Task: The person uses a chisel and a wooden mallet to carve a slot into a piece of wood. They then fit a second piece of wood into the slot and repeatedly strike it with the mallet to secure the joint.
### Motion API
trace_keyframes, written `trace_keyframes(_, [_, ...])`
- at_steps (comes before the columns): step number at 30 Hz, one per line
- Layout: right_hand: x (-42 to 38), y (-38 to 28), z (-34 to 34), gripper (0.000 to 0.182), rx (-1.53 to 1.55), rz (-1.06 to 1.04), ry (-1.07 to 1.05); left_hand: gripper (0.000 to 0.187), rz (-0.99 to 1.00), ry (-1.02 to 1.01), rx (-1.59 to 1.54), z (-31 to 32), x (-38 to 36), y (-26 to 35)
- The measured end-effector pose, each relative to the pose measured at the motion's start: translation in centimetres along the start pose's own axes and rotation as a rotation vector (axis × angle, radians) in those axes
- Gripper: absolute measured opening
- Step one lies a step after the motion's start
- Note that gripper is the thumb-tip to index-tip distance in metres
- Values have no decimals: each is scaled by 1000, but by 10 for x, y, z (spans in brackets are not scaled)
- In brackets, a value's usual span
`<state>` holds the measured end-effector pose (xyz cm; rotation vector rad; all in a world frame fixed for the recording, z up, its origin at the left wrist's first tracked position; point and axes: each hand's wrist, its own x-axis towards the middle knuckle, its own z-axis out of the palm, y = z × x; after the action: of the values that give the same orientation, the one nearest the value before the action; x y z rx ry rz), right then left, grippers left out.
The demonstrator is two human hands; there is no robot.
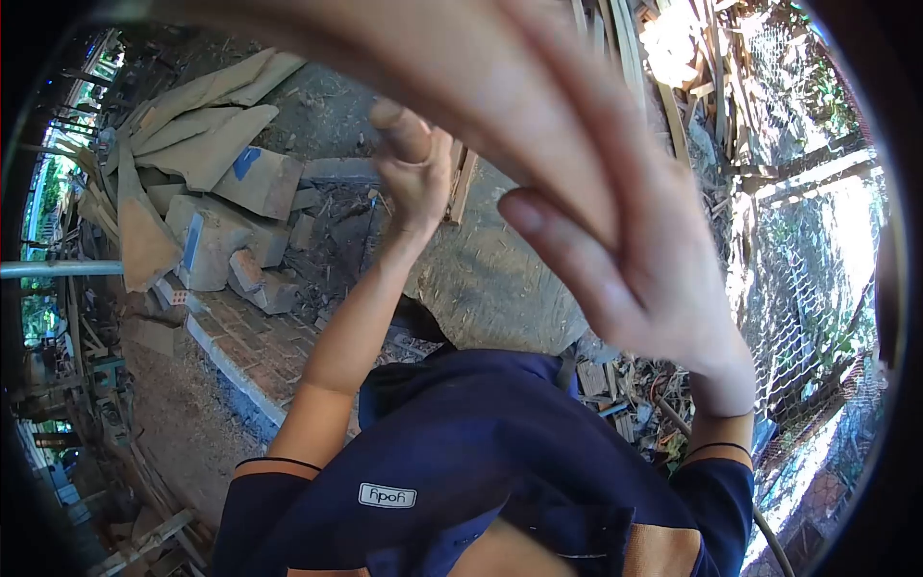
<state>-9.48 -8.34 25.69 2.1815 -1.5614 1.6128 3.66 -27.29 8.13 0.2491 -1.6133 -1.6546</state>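
My right hand point(596, 183) is raised very close to the camera, palm spread and fingers stretched up and left past the top of the frame, with nothing in it. My left hand point(415, 178) is lifted on a bare forearm just behind it, thumb pointing up. Its fingers are hidden by the right hand, so I cannot tell whether it grips anything. A short wooden piece point(461, 188) shows right beside the left hand. My navy shirt point(461, 462) fills the bottom of the view.
Rough wooden slabs and blocks point(207, 154) are piled at the upper left. A brick-edged strip point(245, 351) runs below them. A large rounded grey mass point(500, 279) lies at centre. Chain-link fence point(808, 279) and stacked sticks point(692, 87) stand to the right.
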Motion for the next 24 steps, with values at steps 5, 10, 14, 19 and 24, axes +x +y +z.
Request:
trace_keyframes(5, [5, -1, -21, 66, -337, 636, -786, 20, 251, 350, 494, 45, 8, -16])
trace_keyframes(10, [-25, 7, -20, 64, -96, 224, -97, 20, 270, 349, 562, 70, 5, -3])
trace_keyframes(14, [-36, 15, -30, 63, -66, 697, -493, 18, 376, 363, 580, 73, 10, -13])
trace_keyframes(19, [-38, -1, -26, 62, -48, 478, -128, 17, 206, 334, 546, 70, 4, -9])
trace_keyframes(24, [-46, 29, -21, 65, -98, 502, -340, 18, 416, 372, 539, 60, 11, -2])
